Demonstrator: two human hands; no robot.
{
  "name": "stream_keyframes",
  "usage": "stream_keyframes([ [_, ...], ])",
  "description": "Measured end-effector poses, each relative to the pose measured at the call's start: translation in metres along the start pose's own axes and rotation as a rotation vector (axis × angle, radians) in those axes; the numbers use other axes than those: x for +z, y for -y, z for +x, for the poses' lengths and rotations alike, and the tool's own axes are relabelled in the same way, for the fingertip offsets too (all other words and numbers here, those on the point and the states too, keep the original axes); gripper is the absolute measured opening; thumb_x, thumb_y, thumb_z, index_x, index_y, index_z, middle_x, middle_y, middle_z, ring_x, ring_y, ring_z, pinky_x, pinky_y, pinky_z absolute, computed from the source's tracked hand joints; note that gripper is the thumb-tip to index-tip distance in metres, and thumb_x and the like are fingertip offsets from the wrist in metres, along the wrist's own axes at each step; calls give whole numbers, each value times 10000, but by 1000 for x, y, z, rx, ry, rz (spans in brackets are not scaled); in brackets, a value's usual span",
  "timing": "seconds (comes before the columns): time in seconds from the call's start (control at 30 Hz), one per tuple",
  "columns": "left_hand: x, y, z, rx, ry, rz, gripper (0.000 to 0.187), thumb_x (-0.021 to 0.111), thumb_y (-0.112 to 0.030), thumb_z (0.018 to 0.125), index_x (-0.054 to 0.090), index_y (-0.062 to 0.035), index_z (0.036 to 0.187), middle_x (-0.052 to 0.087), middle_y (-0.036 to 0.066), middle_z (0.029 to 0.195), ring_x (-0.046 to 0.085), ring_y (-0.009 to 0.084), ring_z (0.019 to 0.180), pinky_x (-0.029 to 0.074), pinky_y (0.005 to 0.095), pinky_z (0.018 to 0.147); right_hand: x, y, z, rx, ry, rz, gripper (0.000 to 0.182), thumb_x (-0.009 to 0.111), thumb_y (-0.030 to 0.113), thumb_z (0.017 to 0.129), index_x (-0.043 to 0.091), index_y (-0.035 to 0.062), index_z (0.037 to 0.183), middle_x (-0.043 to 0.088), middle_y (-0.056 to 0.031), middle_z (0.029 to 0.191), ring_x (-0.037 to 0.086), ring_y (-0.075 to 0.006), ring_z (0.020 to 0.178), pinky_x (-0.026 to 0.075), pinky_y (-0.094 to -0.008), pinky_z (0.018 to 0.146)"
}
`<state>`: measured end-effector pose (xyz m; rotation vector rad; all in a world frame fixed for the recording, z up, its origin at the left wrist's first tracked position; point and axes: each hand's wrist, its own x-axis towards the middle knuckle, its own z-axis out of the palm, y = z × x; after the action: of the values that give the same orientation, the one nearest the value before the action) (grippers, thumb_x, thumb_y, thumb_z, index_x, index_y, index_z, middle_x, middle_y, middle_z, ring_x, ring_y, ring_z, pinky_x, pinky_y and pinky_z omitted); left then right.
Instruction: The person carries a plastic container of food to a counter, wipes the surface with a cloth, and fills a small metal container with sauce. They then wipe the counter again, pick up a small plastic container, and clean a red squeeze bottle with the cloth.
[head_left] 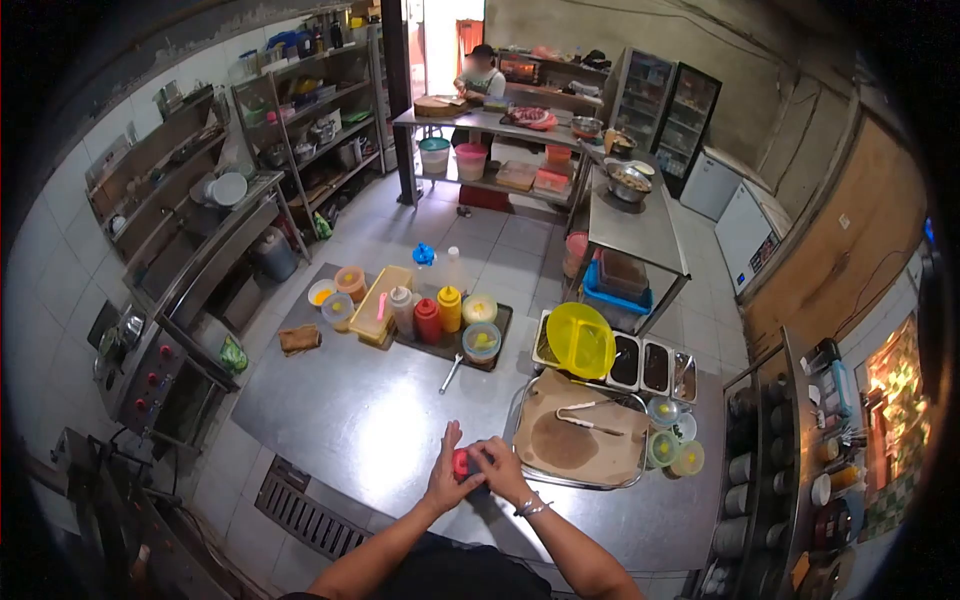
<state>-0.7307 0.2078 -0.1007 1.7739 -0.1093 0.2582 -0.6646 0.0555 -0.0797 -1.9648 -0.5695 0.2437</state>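
Note:
Just above the near edge of the steel table (345, 430), both my hands are round a small red-and-dark object (461, 463). Its exact kind is hard to make out, since fingers cover most of it. My left hand (446, 480) holds it from the left, with the fingers pointing up and the thumb across it. From the right, the bent fingers of my right hand (503, 472) close on the same object. A paper-lined tray (530, 440) with metal tongs (590, 421) on it lies right of my hands. Ahead of them is a small metal tool (451, 374).
A dark tray (420, 352) carries a red squeeze bottle (427, 320), a yellow squeeze bottle (448, 309) and tubs. Left of it are a yellow container (365, 322) and a folded brown cloth (300, 340). A yellow divided bowl (580, 340) rests over sauce pans. Another person (484, 78) stands behind the far counter.

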Motion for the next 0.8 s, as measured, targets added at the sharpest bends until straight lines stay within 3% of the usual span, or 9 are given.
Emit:
stream_keyframes([
  [0.07,3,-7,1,-6,-20,33,1331,873,-431,703,-75,-51,1558,173,254,1599,300,388,1445,328,436,1139,4,-11,3,61,-75,64,268,643,298,947,723,48,997,644,-109,879,615,-204,804,487,-324,749],
  [0.17,-1,-14,1,34,-66,181,1327,904,-368,654,-8,-8,1549,159,230,1605,209,370,1479,254,453,1177,-6,-29,8,289,-65,454,259,625,262,977,661,83,1160,659,-37,966,611,-117,876,499,-272,773],
  [0.27,1,-29,-13,-64,-208,270,1281,897,-328,674,17,-9,1547,201,253,1573,213,373,1470,233,455,1178,-30,-28,5,387,-95,818,295,592,164,986,588,60,1262,665,-54,1089,622,-146,977,500,-276,865],
  [0.37,23,-21,-24,-197,-335,76,1230,880,-296,701,35,-9,1547,247,273,1532,270,381,1437,249,448,1168,-33,-8,9,245,62,783,301,544,230,1015,577,100,1284,652,-50,1091,608,-116,950,496,-272,865],
  [0.43,42,-15,-19,-58,-392,-140,1183,849,-273,749,18,-15,1550,255,278,1525,260,379,1445,242,445,1173,-13,-6,16,75,202,598,295,520,255,1027,610,70,1239,659,-48,1096,598,-126,1021,454,-270,946],
  [0.5,44,-7,-13,-16,-445,29,1172,831,-309,773,6,-10,1549,242,280,1544,268,388,1446,264,448,1168,9,-2,13,163,260,671,271,524,252,1028,632,59,1186,663,-34,1064,600,-120,988,467,-267,908],
  [0.63,37,-3,-7,-41,-440,-77,1177,828,-377,771,26,-8,1549,255,276,1554,299,395,1436,298,445,1156,17,-9,9,181,226,585,233,567,223,996,649,41,1117,664,-73,1044,597,-149,980,474,-292,857],
  [0.73,34,-11,1,-34,-346,-114,1207,814,-509,745,66,-11,1552,305,271,1538,315,385,1435,338,432,1137,19,-18,18,5,38,229,299,638,316,940,672,35,1038,688,-153,955,653,-237,863,497,-327,786],
  [0.8,35,-7,5,-18,-333,-125,1191,798,-519,762,66,-9,1551,302,274,1538,316,381,1435,341,429,1135,4,2,34,97,89,201,304,644,323,934,679,39,1036,696,-151,915,664,-246,831,504,-335,766],
])
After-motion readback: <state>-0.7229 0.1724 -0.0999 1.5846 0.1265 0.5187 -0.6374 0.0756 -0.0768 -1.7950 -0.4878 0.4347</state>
